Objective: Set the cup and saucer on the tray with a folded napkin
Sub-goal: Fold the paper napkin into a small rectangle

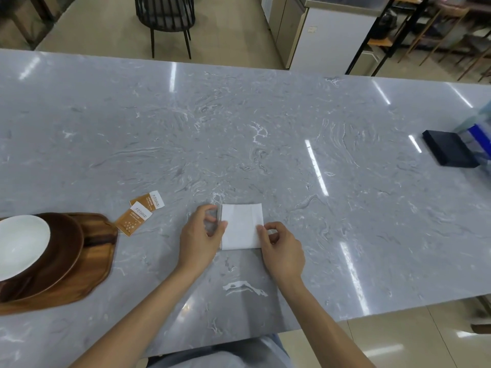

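Note:
A white folded napkin [241, 226] lies flat on the grey marble table, near its front edge. My left hand [200, 235] pinches the napkin's left edge with thumb and fingers. My right hand [281, 248] pinches its right edge near the lower corner. At the far left a wooden tray [98, 258] carries a dark brown saucer [66, 251], and on the saucer stands a cup with a white inside [21, 245], partly cut off by the frame edge.
Two orange-and-white sugar packets [139, 215] lie between the tray and the napkin. A black box [449, 151] and a blurred blue-and-clear package [478, 136] sit at the right edge. A black chair [166, 19] stands beyond the table.

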Motion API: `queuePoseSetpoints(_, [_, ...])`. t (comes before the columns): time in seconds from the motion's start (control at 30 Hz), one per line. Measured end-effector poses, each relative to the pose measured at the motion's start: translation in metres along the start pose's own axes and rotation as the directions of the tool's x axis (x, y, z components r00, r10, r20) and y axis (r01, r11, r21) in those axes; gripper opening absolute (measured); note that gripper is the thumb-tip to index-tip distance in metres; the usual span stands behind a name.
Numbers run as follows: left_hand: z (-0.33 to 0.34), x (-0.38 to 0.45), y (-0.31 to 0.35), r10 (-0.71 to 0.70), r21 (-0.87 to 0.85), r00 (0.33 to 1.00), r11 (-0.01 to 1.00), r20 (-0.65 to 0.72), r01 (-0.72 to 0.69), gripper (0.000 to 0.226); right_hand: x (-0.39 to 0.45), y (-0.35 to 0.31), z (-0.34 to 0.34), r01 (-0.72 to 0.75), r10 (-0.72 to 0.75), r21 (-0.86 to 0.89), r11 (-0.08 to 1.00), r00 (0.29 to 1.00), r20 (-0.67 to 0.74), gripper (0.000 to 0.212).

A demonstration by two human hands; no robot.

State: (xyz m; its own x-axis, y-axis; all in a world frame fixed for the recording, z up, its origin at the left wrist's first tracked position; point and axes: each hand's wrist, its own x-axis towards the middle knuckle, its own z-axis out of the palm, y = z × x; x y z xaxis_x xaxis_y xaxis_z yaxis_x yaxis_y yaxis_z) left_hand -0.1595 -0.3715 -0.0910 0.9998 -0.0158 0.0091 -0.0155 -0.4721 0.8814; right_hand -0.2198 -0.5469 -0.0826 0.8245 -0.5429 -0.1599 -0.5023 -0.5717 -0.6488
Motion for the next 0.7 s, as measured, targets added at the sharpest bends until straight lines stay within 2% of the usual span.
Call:
queuePoseSetpoints(0.1, [0.0, 0.0, 0.002, 0.095, 0.163, 0.995, 0.982, 0.011, -0.095, 0.037, -0.002, 0.0, 0.0, 0.035, -0.035, 0.004, 0.999, 0.999, -0.011, 0.03])
queuePoseSetpoints(0.17, [0.001, 0.0, 0.007, 0.195, 0.314, 0.98, 0.929, 0.034, -0.196, 0.037, -0.004, -0.001, -0.001, 0.097, -0.097, -0.014, 0.995, 0.995, -0.021, 0.043])
queuePoseSetpoints(0.27, [0.003, 0.004, 0.015, 0.4, 0.473, 0.909, 0.781, 0.12, -0.406, 0.053, -0.003, -0.002, 0.0, 0.284, -0.288, -0.11, 0.953, 0.957, -0.028, 0.051])
queuePoseSetpoints(0.33, [0.006, 0.007, 0.022, 0.457, 0.519, 0.87, 0.706, 0.185, -0.481, 0.058, 0.002, -0.004, 0.003, 0.407, -0.423, -0.222, 0.886, 0.906, -0.026, 0.049])
queuePoseSetpoints(0.4, [0.011, 0.01, 0.025, 0.427, 0.549, 0.858, 0.662, 0.285, -0.511, 0.055, 0.01, -0.005, 0.007, 0.465, -0.483, -0.286, 0.838, 0.876, 0.009, 0.048])
queuePoseSetpoints(0.5, [0.017, 0.011, 0.014, 0.283, 0.601, 0.864, 0.627, 0.416, -0.495, 0.056, 0.024, -0.002, 0.014, 0.542, -0.527, -0.311, 0.781, 0.839, 0.138, 0.05])
queuePoseSetpoints(0.6, [0.017, 0.008, -0.001, 0.183, 0.662, 0.875, 0.589, 0.448, -0.462, 0.061, 0.036, 0.005, 0.019, 0.579, -0.528, -0.304, 0.757, 0.815, 0.237, 0.054])
queuePoseSetpoints(0.7, [0.016, 0.005, -0.009, 0.17, 0.674, 0.886, 0.591, 0.432, -0.443, 0.065, 0.042, 0.012, 0.021, 0.592, -0.52, -0.336, 0.732, 0.805, 0.285, 0.057])
